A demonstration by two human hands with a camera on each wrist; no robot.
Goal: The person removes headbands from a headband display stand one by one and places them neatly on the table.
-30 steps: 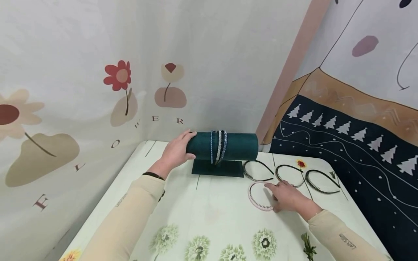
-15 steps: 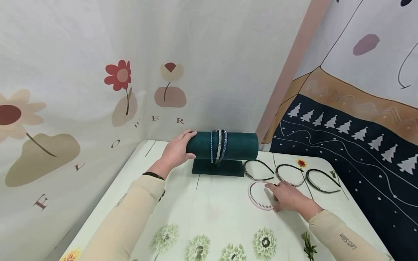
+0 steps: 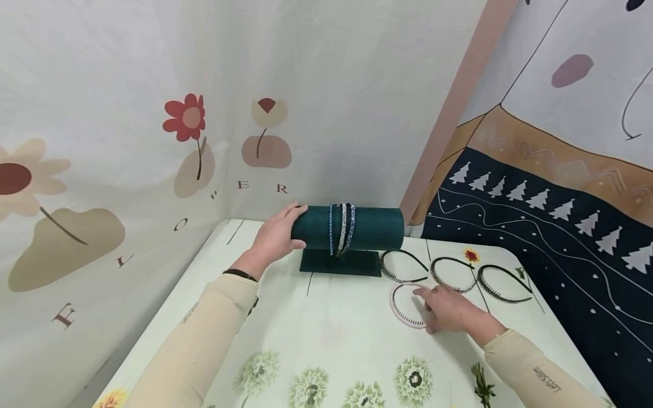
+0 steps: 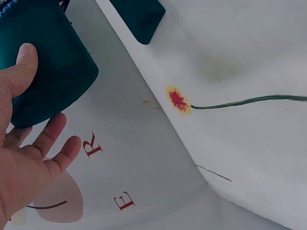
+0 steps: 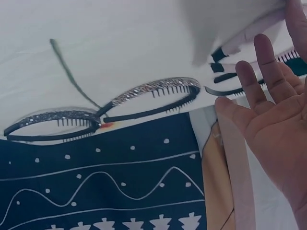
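Covering with the right hand (image 3: 448, 307) the open side of the pink headband (image 3: 399, 318), on the table (image 3: 326, 317) to the near right of the dark green roll (image 3: 368, 228); fingers wide apart, cannot tell whether gripping. Blurred there in the right wrist view. Holding the roll's left end with the left hand (image 3: 275, 237), some fingers hidden behind. Around the roll: three glittery headbands (image 3: 343, 224), far sides unseen.

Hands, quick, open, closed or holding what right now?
Left hand: closed on one end of the green display roll.
Right hand: at the pink headband; whether it grips cannot be told.
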